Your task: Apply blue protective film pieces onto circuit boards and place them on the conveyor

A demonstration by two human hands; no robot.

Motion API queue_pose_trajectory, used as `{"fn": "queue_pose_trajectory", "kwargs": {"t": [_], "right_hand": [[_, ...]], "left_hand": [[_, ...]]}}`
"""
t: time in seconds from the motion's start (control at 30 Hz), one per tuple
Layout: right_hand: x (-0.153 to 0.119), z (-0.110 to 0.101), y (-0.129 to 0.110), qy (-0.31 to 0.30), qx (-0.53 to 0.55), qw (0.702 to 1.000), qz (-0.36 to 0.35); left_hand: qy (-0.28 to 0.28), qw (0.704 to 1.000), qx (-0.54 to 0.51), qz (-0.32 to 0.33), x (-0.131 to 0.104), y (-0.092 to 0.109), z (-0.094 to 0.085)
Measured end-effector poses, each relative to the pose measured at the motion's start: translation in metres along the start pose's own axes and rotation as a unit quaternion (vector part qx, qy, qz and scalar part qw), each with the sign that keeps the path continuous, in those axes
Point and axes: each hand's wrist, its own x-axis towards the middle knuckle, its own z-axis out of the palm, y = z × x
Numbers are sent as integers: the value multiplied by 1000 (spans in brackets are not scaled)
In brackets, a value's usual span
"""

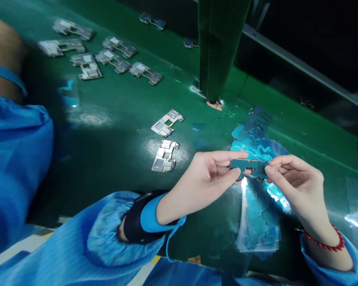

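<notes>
Between both hands, a small dark circuit board (258, 168) with a cut-out is held level above the bench. My left hand (209, 178) is closed on its left end, thumb in front and fingers behind. The thumb and fingertips of my right hand (298, 178) pinch the right end. Beneath and behind the board lies a spread pile of blue film pieces (256, 214). Left of my left hand, a silver-faced circuit board (159, 165) lies flat, with a similar board (162, 128) just beyond it.
Several more circuit boards (113, 61) lie at the far left of the green bench (122, 115). A green post (219, 47) rises behind the film. A co-worker's blue sleeve (14, 159) occupies the left edge. Blue film scraps (70, 93) lie near that sleeve.
</notes>
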Motion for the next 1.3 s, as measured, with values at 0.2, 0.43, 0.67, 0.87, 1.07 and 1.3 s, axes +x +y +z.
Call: {"fn": "queue_pose_trajectory", "kwargs": {"t": [0.2, 0.43, 0.67, 0.87, 1.07, 1.3], "right_hand": [[1, 1, 0, 2, -4, 1000, -4], [2, 2, -1, 10, -19, 1000, -6], [2, 3, -2, 21, -34, 999, 2], [3, 3, 0, 27, -30, 999, -4], [2, 3, 3, 27, -25, 999, 4], [8, -4, 7, 38, -28, 999, 2]], "left_hand": [[-4, 1000, -2, -1, 1, 0, 0], [-2, 1000, 0, -7, 0, 0, 0], [3, 1000, -3, -16, 0, -1, 0], [2, 1000, 2, -14, 0, -2, -1], [-2, 1000, 14, -22, 0, -3, -1], [-1, 1000, 7, -10, 2, -3, -3]]}}
